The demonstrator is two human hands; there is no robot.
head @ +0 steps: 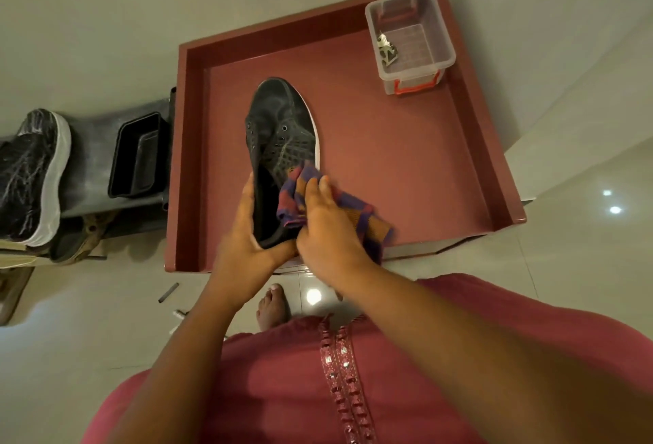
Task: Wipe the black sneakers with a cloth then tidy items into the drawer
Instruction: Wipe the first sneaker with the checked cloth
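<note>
Head view: left hand (247, 231) gripped one black sneaker (279, 132) by its heel, right hand (325, 221) pressed one cloth (357, 210) at its 4 o'clock side, fingers together; second sneaker (31, 175) at 9 o'clock.

Over the open drawer (470, 108), left hand (243, 231) grips black sneaker (279, 132); right hand (323, 221) presses cloth (357, 210) against it.
</note>
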